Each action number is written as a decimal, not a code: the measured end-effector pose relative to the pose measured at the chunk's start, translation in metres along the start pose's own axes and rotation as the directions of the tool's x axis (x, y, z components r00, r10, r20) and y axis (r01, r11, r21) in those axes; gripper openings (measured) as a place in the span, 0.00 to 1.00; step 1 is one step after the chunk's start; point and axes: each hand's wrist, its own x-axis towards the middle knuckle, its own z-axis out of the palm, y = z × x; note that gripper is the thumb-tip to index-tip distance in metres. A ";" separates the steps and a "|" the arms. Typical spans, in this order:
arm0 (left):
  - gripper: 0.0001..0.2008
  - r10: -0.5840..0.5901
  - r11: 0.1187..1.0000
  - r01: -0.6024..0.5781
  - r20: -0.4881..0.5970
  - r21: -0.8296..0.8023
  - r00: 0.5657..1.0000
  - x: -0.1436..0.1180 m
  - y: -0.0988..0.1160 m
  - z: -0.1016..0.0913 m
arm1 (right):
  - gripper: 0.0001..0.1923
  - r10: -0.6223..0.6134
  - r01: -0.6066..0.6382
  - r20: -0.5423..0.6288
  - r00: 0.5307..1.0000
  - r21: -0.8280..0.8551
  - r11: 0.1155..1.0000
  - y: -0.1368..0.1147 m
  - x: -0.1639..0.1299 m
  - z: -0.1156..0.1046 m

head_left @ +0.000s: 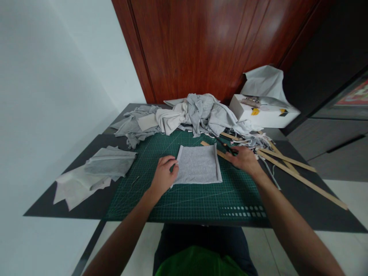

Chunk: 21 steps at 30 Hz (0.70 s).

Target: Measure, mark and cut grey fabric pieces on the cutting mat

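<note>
One grey cloth lay flat between the two hands, narrow folds or rolls running along its left and right edges. The left hand touched its left edge with bent fingers; whether they pinched the cloth or merely rested on it could not be told. The right hand, just beyond the opposite edge, was closed round the handles of the scissors, whose blades pointed away and inward over a short strip. The step in hand seemed to be steadying or squaring that left edge, with the scissors held off to the side. The next move, as judged from this, called for the left fingers to keep the fold flat and the right hand to keep the points clear of the cloth. Beneath both hands spread the mat; left of the left hand lay more cloths, ahead of both hands rose a pile, and right of the right hand were long strips, with a box farther ahead.
</note>
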 end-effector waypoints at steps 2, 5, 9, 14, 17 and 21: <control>0.13 -0.057 0.980 0.064 0.038 -0.189 0.998 0.010 0.015 0.011 | 0.16 0.064 -0.093 0.095 0.993 0.342 0.935 -0.040 -0.011 0.014; 0.18 -0.230 0.847 0.276 0.155 -0.454 0.961 0.024 0.031 0.035 | 0.14 0.070 -0.222 0.236 0.969 0.713 0.665 -0.100 -0.025 0.041; 0.23 -0.386 0.595 0.427 0.224 -0.681 0.895 0.035 0.038 0.053 | 0.16 0.045 -0.301 0.311 0.950 0.862 0.409 -0.151 -0.036 0.069; 0.20 -0.421 0.509 0.420 0.209 -0.751 0.883 0.035 0.035 0.050 | 0.14 0.033 -0.280 0.295 0.955 0.856 0.434 -0.159 -0.042 0.073; 0.19 -0.342 0.667 0.405 0.226 -0.626 0.912 0.036 0.033 0.048 | 0.15 0.047 -0.240 0.266 0.963 0.765 0.598 -0.145 -0.043 0.066; 0.10 -0.144 0.932 0.206 0.218 -0.298 0.965 0.036 0.032 0.049 | 0.16 0.081 -0.107 0.072 0.994 0.507 0.855 -0.103 -0.043 0.051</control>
